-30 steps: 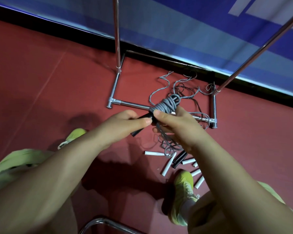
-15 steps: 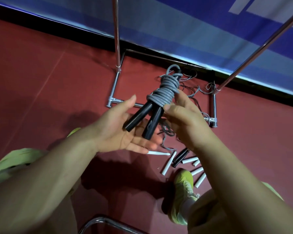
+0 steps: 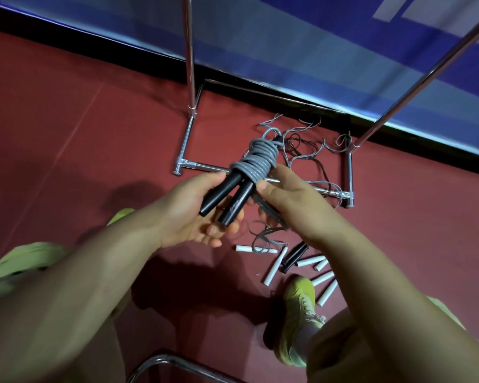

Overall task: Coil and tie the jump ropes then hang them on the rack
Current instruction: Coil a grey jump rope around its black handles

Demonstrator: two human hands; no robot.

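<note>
1. Red floor (image 3: 67, 128) everywhere on my feed, with a blue banner wall (image 3: 315, 51) running along the far edge.
2. Chrome rack (image 3: 189, 64) stands by that wall. Its base bar crosses right behind the hands, and 2 uprights climb out of the top of the view.
3. Coiled jump rope (image 3: 256, 161) is up in the air between both hands, over the rack's base. Grey cord is wrapped tight around the top of its 2 black handles (image 3: 233, 199), which point down toward me.
4. Left hand (image 3: 186, 214) sits under the handles, fingers curled up around them, thumb on the upper side.
5. Right hand (image 3: 291, 200) pinches the grey wrap from the right, thumb pressed on the cord. Loose strands trail out below its palm.
6. More loose ropes (image 3: 302, 150) lie tangled on the floor inside the rack base.
7. White handles (image 3: 271, 269) and a black pair (image 3: 293, 257) are scattered near the yellow-green shoe (image 3: 299, 313).
</note>
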